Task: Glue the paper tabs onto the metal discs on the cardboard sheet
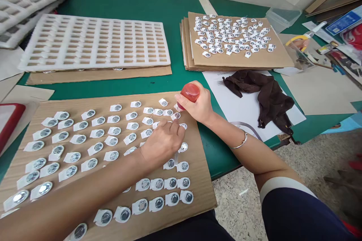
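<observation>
My right hand (201,106) is wrapped round a red bottle (190,92) held upside down, its rounded base facing up. The tip is hidden by the fingers, close above a small round silver-faced part (175,116) with a white tab. Just below it, my left hand (166,138) rests over the cardboard sheet (195,147) with its fingers curled together; what they pinch, if anything, is hidden. Loose rows of the same small parts, such as this one (114,119), cover the sheet around both hands. My left forearm hides some of them.
Behind lies a white foam tray (98,18) with many slots, on cardboard. At back right, stacked cardboard (243,61) carries more small parts. A dark brown cloth (268,94) lies on white paper (213,83). A clear plastic box (283,19) and clutter fill the right side.
</observation>
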The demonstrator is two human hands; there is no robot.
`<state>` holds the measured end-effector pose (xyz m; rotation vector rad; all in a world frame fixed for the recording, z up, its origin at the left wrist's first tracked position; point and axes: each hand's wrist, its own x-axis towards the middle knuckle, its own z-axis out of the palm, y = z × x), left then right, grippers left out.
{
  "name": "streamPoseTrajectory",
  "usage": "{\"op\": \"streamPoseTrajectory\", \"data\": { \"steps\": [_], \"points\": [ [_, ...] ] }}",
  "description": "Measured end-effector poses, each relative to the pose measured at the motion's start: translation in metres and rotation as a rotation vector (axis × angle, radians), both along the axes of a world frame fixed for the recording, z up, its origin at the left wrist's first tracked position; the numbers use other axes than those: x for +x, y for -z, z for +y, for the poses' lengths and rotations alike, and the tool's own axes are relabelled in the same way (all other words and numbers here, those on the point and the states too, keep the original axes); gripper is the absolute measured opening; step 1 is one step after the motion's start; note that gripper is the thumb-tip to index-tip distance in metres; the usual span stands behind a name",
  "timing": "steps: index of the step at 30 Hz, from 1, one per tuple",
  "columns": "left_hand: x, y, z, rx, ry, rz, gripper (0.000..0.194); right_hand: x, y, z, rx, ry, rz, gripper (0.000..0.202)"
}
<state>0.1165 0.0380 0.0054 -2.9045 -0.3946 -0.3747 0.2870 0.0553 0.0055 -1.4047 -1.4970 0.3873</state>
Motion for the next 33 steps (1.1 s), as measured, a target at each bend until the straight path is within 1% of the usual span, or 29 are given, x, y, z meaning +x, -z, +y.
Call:
{"op": "streamPoseTrajectory", "data": {
  "steps": [4,8,15,18,20,22,25,27,29,33],
  "points": [
    [-0.001,-0.004,0.001,-0.057,-0.010,-0.011,0.026,0.000,0.003,0.000,0.053,-0.009,-0.035,0.039],
    [-0.003,-0.007,0.004,-0.110,0.010,-0.027,0.026,0.000,0.002,-0.001,0.102,-0.016,-0.073,0.039],
    [-0.003,-0.004,0.005,-0.134,0.018,-0.053,0.026,-0.004,-0.001,-0.005,0.197,-0.068,-0.076,0.037],
    [-0.004,-0.006,0.006,-0.168,0.010,-0.052,0.025,-0.003,-0.003,-0.007,0.170,-0.026,-0.046,0.040],
    [-0.005,-0.008,0.008,-0.258,0.001,-0.041,0.024,0.001,-0.008,-0.006,0.103,0.025,0.043,0.039],
    [-0.007,-0.011,0.013,-0.393,-0.018,-0.037,0.021,0.008,-0.015,-0.006,0.028,0.047,0.179,0.037],
    [-0.009,-0.016,0.023,-0.587,-0.067,-0.067,0.016,0.017,-0.026,-0.007,-0.035,0.016,0.353,0.041],
    [-0.010,-0.018,0.029,-0.681,-0.102,-0.101,0.014,0.019,-0.030,-0.012,-0.051,0.010,0.389,0.046],
    [-0.011,-0.020,0.034,-0.755,-0.126,-0.132,0.014,0.018,-0.028,-0.020,-0.065,0.022,0.373,0.044],
    [-0.014,-0.020,0.038,-0.826,-0.144,-0.177,0.013,0.009,-0.014,-0.034,-0.053,0.088,0.320,0.031]
  ]
}}
